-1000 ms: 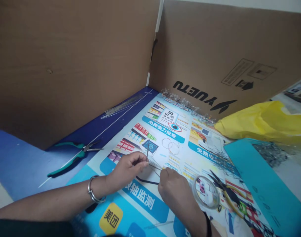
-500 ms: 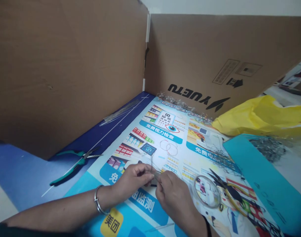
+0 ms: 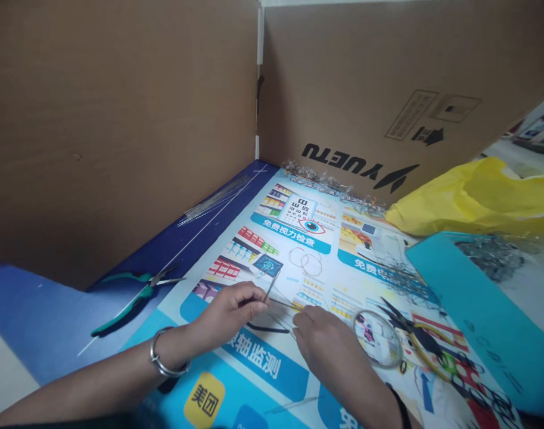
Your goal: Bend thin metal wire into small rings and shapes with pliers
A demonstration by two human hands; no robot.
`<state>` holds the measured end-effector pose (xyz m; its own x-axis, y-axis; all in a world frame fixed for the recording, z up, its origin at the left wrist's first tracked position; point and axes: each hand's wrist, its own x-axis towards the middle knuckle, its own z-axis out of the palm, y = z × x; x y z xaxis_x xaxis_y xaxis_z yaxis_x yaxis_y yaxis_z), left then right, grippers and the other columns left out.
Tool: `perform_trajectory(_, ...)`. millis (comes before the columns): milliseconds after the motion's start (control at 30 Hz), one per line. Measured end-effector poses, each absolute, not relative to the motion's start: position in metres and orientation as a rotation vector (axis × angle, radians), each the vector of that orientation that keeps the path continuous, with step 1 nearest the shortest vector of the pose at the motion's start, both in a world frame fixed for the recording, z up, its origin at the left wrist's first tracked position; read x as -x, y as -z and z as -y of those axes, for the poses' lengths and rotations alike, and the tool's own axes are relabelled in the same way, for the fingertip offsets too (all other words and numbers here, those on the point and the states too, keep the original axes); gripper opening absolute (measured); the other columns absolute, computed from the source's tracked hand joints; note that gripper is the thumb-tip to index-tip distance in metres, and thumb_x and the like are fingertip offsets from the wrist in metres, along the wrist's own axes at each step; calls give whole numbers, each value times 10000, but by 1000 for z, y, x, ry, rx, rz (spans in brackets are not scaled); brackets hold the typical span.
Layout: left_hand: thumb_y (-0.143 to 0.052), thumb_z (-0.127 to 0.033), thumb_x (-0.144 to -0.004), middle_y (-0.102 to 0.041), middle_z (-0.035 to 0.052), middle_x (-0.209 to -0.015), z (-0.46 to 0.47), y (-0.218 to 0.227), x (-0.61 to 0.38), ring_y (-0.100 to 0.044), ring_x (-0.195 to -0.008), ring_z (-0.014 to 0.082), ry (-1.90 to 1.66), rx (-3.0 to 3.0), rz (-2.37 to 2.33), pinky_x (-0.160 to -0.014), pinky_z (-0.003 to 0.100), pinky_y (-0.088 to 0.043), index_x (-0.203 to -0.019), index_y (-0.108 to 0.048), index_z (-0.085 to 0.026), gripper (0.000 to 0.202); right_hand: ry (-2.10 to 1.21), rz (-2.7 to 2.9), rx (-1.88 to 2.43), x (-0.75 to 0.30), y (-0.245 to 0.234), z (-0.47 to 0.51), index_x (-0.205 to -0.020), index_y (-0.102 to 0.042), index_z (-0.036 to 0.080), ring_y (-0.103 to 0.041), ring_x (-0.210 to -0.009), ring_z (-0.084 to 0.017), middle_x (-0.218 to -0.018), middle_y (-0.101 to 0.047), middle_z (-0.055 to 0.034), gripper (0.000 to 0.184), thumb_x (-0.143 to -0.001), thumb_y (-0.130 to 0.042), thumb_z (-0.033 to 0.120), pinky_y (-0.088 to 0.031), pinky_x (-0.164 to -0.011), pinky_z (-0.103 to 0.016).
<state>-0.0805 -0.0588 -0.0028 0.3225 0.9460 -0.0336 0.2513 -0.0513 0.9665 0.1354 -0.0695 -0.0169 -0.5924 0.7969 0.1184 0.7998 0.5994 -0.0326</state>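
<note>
Thin metal wires (image 3: 280, 302) run between my two hands, low over the printed poster sheet (image 3: 200, 357). My left hand (image 3: 236, 310) pinches them at one end, and a short stiff piece sticks up past its fingertips. My right hand (image 3: 323, 339) has its fingers closed on the other end of the wire; its palm is turned away from view. Beyond the hands lie two thin wire rings (image 3: 305, 262). Right of my right hand rests a round wire coil (image 3: 377, 338). Close by are scissors (image 3: 417, 339) with dark blades and yellowish handles.
Teal-handled pliers (image 3: 140, 298) lie at the left, below a bundle of straight wires (image 3: 218, 199). Tall cardboard panels (image 3: 120, 119) wall the left and back. At right are a yellow bag (image 3: 477, 196) and a teal box (image 3: 459, 310) with a tangle of wire bits (image 3: 493, 256).
My hands have moved apart, left hand a little leftward and right hand rightward, so more wire shows between them. The camera view has shifted slightly.
</note>
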Motion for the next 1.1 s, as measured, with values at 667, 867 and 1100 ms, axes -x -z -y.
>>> perform_trajectory(667,-514,-134,-853,-638,9,-777,59,25,73,-572,-758,137,-703,-1975,-1127,-703,263,-435,-894,-685,-216,194,-674,2275,1334,-125,24,67,-1028,-622,182,-620,-889,-194,-971,-661,-69,234,-807,-554,143,-489,-794,-320)
perform_trajectory(867,-527,-142,-853,-607,-7,-748,60,28,69,-559,-736,116,-765,-1861,-1149,-686,232,-427,-859,-687,-204,172,-836,1960,1212,-110,24,64,-766,-614,204,-620,-747,-136,-852,-668,-22,67,-798,-593,149,-484,-662,-232)
perform_trajectory(1100,-541,-88,-822,-588,-2,-701,67,37,68,-551,-702,113,-800,-1829,-1141,-663,223,-418,-697,-630,-141,162,-766,1936,1053,-99,21,66,-762,-617,201,-624,-776,-135,-816,-658,-25,115,-831,-559,129,-473,-700,-228)
